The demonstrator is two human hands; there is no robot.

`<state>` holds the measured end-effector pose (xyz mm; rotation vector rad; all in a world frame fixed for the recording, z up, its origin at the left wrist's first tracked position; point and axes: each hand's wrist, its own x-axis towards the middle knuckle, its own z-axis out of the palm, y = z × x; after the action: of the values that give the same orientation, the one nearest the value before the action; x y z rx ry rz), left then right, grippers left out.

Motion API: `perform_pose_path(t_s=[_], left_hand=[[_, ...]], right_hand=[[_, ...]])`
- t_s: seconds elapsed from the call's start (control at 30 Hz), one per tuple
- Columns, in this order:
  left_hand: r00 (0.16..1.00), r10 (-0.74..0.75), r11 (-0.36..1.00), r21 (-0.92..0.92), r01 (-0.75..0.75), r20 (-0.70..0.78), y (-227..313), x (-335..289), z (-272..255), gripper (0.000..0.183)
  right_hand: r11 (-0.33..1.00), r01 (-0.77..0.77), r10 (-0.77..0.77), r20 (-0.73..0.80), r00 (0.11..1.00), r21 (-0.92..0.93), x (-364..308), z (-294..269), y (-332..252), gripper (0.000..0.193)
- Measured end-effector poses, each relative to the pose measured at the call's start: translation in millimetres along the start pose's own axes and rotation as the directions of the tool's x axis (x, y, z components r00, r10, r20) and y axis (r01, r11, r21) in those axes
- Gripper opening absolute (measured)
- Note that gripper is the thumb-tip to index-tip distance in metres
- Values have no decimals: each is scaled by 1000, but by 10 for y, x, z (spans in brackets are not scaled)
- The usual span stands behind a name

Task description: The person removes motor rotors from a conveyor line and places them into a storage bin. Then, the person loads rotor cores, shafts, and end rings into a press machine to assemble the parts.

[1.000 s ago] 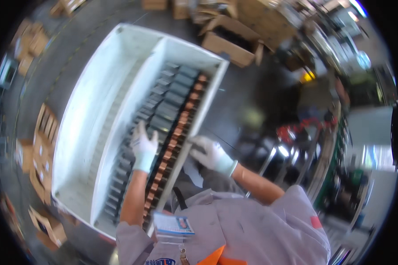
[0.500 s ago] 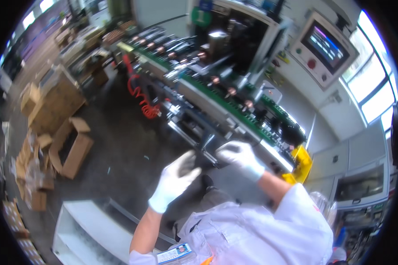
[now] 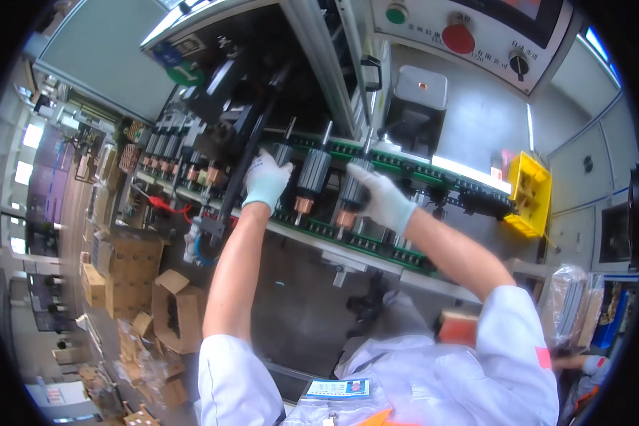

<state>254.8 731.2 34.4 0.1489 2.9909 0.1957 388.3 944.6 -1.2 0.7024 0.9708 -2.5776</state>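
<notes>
My gloved left hand (image 3: 266, 179) is closed around a motor armature with a steel shaft (image 3: 290, 128), the leftmost of three close together on the conveyor; the hand hides its lower part. My right hand (image 3: 385, 201), also in a white glove, has its fingers curled over the rightmost armature (image 3: 353, 186), and its copper commutator end shows below them. Between my hands a middle armature (image 3: 314, 172) lies untouched, copper end toward me. All three rest across the green chain conveyor (image 3: 412, 168).
More armatures (image 3: 167, 150) line the conveyor at the left, past a dark machine arm (image 3: 252, 142). A control panel (image 3: 468, 42) with green and red buttons overhangs the back right. A yellow bin (image 3: 530, 193) stands at the right end. Cardboard boxes (image 3: 131, 266) lie on the floor at left.
Both hands have moved from above the floor in front of me forward onto armatures on the conveyor. The view has shifted closer to the line, and the control panel now looms larger.
</notes>
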Motion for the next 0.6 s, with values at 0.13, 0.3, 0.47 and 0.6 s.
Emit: perform_pose_path(t_s=[0.13,0.3,0.47,0.6], left_hand=[[984,-176,982,-66,177,19,85,223,111,87],[927,-14,663,-690,289,375,-78,175,-15,50],[840,272,399,-850,345,469,41,52,-114,37],[884,308,320,-914,252,351,-134,-151,-176,32]], right_hand=[[1000,11,-11,-1,1000,23,223,3,82,34],[995,-48,45,30,999,86,296,92,41,27],[994,-31,18,122,992,108,482,180,144,26],[999,26,-32,173,984,38,341,360,128,27]])
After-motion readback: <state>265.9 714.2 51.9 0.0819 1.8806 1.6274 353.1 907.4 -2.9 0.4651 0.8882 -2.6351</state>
